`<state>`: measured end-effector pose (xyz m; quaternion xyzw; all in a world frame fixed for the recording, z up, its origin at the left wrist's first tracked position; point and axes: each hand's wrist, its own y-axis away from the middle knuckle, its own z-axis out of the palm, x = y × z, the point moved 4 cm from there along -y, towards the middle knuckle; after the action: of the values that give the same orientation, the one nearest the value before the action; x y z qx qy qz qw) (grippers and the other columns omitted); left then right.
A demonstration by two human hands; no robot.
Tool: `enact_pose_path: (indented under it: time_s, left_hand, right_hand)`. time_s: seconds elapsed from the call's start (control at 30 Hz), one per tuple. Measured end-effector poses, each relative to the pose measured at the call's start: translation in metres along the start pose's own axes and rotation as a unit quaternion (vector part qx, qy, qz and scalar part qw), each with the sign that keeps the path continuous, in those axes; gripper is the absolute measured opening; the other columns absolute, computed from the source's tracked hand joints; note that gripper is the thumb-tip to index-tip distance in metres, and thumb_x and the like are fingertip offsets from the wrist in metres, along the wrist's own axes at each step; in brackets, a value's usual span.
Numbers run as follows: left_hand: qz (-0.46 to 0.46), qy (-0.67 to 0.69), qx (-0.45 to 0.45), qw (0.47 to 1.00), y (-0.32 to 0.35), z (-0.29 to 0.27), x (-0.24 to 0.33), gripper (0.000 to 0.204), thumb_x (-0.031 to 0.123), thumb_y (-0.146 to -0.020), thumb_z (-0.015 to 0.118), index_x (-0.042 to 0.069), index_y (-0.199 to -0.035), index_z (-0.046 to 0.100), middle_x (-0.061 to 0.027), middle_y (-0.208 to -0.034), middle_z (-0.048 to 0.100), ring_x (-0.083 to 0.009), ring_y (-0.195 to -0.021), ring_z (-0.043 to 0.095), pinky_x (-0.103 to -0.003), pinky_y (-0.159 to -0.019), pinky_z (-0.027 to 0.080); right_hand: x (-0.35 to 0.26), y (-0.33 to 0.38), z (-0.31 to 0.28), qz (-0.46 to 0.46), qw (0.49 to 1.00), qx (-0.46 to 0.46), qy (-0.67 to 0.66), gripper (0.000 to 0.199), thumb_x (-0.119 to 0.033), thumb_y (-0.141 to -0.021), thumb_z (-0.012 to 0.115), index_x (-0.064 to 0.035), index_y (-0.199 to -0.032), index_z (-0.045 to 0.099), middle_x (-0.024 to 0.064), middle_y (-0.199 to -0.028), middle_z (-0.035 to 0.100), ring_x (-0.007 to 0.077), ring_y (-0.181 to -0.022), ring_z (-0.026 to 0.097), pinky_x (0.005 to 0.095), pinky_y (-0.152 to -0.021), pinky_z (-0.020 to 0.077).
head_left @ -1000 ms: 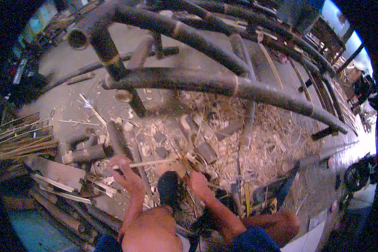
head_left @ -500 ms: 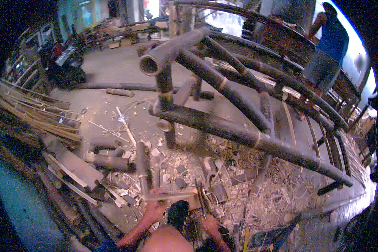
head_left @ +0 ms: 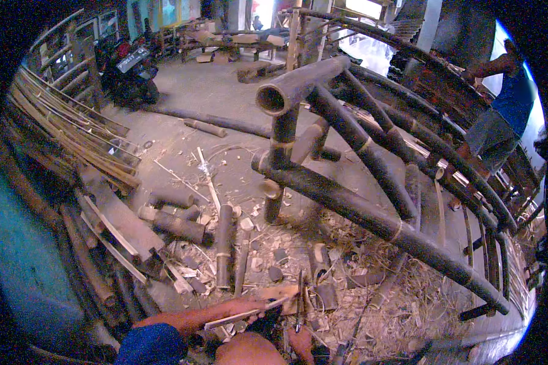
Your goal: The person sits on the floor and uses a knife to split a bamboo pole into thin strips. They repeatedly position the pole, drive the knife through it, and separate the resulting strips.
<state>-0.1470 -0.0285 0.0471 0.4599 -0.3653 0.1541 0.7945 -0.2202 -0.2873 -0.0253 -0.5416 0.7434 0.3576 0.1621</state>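
Note:
Low in the view, my left hand is closed around a pale bamboo strip, with my forearm reaching in from the lower left. The strip slopes up to the right, its far end close to a dark knife blade. That knife stands upright in my right hand, whose fingers are wrapped about its lower end. A tan flat piece shows just behind the strip's end. My knee partly hides the space between the hands.
A large dark bamboo frame stands ahead and to the right. Shavings and bamboo offcuts cover the floor. Long strips and poles lie at left. A motorcycle and another person are farther off.
The view has shifted, so the surroundings sit farther right. My left forearm has swung more sideways, and the bamboo strip has gone from nearly level to sloping up toward the knife.

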Motion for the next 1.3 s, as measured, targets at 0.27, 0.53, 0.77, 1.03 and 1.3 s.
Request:
enact_pose_path:
  time_s: [0.27,0.53,0.77,1.03,1.3]
  left_hand:
    - [0.178,-0.203,0.292,0.918,-0.002,-0.057,0.093,0.039,0.02,-0.092,0.049,-0.001,-0.125,0.05,-0.0166,-0.098,0.06,-0.0283,-0.095,0.057,-0.042,-0.083,0.046]
    - [0.389,-0.028,0.351,0.851,0.019,0.009,0.159,0.029,0.006,-0.091,0.049,0.001,-0.119,0.046,-0.0099,-0.1,0.063,-0.0184,-0.091,0.062,-0.033,-0.083,0.051]
    - [0.468,0.054,0.323,0.821,0.047,0.032,0.173,0.047,0.016,-0.097,0.052,0.002,-0.139,0.036,-0.0108,-0.102,0.065,-0.0183,-0.09,0.063,-0.033,-0.085,0.05]
    - [0.556,-0.064,0.453,0.694,0.071,0.019,0.191,0.02,0.013,-0.095,0.056,0.0,-0.11,0.058,-0.0094,-0.099,0.064,-0.0196,-0.091,0.062,-0.036,-0.085,0.05]
    - [0.511,0.125,0.403,0.749,0.053,0.032,0.184,0.036,0.01,-0.096,0.058,0.003,-0.127,0.043,-0.0018,-0.068,0.05,-0.0136,-0.057,0.048,-0.035,-0.068,0.053]
  right_hand:
    - [-0.018,0.013,-0.025,-0.115,0.993,-0.015,0.034,0.032,-0.029,-0.079,0.065,-0.0004,-0.094,0.06,0.0228,-0.082,0.064,0.0425,-0.073,0.061,0.0498,-0.068,0.0488]
    - [-0.05,0.028,-0.037,0.019,0.999,-0.035,0.008,0.037,-0.029,-0.086,0.058,0.0028,-0.105,0.054,0.0285,-0.089,0.064,0.0491,-0.085,0.06,0.0543,-0.077,0.0479]
    - [-0.054,0.027,-0.042,-0.014,0.999,0.02,-0.024,0.034,-0.03,-0.085,0.06,0.0027,-0.095,0.056,0.0265,-0.077,0.063,0.0502,-0.074,0.06,0.0555,-0.067,0.047]
    - [-0.056,0.025,-0.04,-0.018,1.0,-0.012,0.005,0.041,-0.034,-0.087,0.058,0.0004,-0.108,0.053,0.0281,-0.086,0.064,0.0474,-0.081,0.063,0.0561,-0.072,0.0493]
    - [-0.055,0.029,-0.039,0.012,0.998,-0.052,0.024,0.033,-0.03,-0.085,0.059,0.0005,-0.097,0.055,0.029,-0.085,0.064,0.0488,-0.081,0.062,0.0562,-0.07,0.0486]
